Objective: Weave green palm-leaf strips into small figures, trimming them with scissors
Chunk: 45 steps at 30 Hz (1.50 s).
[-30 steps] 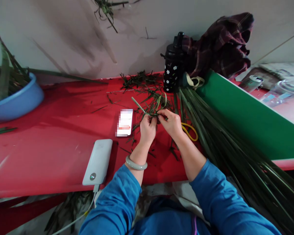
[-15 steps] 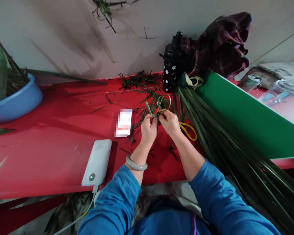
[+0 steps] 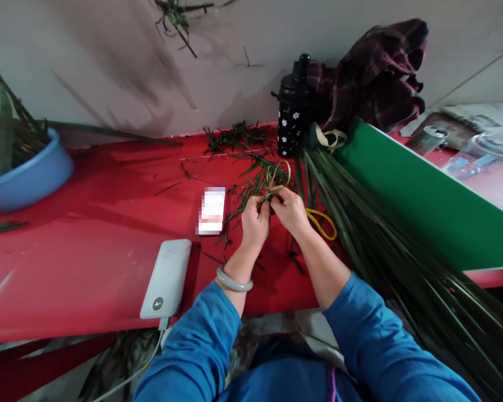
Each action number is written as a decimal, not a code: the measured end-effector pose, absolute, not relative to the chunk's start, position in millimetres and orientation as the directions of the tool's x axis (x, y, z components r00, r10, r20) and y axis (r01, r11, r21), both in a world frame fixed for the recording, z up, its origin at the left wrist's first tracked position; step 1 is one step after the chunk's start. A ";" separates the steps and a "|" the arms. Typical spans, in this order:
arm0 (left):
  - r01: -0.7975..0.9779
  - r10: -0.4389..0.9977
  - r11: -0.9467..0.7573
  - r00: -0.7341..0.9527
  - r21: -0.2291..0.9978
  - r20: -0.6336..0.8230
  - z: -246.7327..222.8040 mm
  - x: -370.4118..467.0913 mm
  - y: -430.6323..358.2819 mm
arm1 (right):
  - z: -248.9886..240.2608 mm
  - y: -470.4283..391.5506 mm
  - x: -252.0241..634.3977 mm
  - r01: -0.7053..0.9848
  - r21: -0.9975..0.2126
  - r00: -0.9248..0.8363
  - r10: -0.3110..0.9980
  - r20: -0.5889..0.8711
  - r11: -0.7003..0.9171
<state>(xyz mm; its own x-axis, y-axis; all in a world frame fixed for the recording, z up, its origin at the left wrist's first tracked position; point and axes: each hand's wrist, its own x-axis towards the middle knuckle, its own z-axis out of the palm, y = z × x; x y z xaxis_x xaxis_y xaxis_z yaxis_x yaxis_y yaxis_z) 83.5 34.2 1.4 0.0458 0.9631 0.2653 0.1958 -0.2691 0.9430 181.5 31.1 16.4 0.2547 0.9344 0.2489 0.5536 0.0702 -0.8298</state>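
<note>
Close together over the red table, my left hand (image 3: 255, 220) and my right hand (image 3: 290, 211) pinch narrow green leaf strips (image 3: 272, 192) between thumbs and fingers. One pale strip curves up in a loop above my knuckles. The exact crossing of the strips is hidden by my fingertips. Beneath and beyond my hands lies a scatter of leaf scraps (image 3: 251, 181). By my right wrist a yellow loop (image 3: 327, 226) rests on the table.
A phone (image 3: 212, 211) and a white power bank (image 3: 166, 279) lie left on the red table (image 3: 109, 223). A blue basin (image 3: 37, 173) holds leaves. A black flowered tumbler (image 3: 290, 120), long leaves (image 3: 360, 223), a green board (image 3: 411, 206) and plaid cloth (image 3: 373, 78) stand right.
The short strip end that stood up above my left fingers is now folded down toward my right fingers. Both hands stay almost in place.
</note>
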 end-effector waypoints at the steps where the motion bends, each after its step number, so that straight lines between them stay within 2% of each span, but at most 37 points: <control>1: 0.176 0.964 -0.265 0.058 0.948 0.258 1.4 83.7 34.3 | 14.9 32.4 183.1 0.537 -0.840 0.244 0.938 0.244 0.079; 8: 0.053 0.976 -0.205 0.082 0.977 0.200 0.4 83.4 37.1 | 8.6 36.3 190.9 0.516 -0.841 0.137 0.953 0.271 0.166; 14: 0.097 0.974 -0.227 0.016 0.969 0.226 -2.6 80.4 39.0 | 15.6 29.3 183.7 0.610 -0.785 0.184 0.942 0.280 0.114; 26: 0.134 0.960 -0.281 0.048 0.950 0.277 -4.6 79.1 40.5 | 10.0 32.4 186.7 0.517 -0.841 0.187 0.938 0.293 0.160; 34: 0.136 0.962 -0.266 -0.030 0.954 0.273 -4.6 75.7 43.6 | 18.0 26.7 182.6 0.502 -0.833 0.123 0.934 0.337 0.234; 37: 0.145 0.965 -0.256 -0.027 0.956 0.263 -3.2 75.3 43.4 | 17.5 28.2 185.3 0.484 -0.848 0.140 0.937 0.320 0.217; 40: 0.151 0.965 -0.260 0.002 0.954 0.263 -1.5 75.5 43.0 | 11.6 33.1 191.0 0.415 -0.886 0.129 0.951 0.282 0.207; 45: 0.200 0.959 -0.283 0.070 0.938 0.275 2.1 75.2 42.0 | 3.9 39.3 201.7 0.216 -0.951 0.002 0.974 0.226 0.220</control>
<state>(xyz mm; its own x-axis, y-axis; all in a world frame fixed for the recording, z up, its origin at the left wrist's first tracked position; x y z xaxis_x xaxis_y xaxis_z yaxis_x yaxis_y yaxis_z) 75.2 42.0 2.1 0.0698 0.9589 0.2749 0.1996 -0.2834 0.9380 201.7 39.3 3.9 0.0020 0.9742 0.2256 0.2160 0.2199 -0.9513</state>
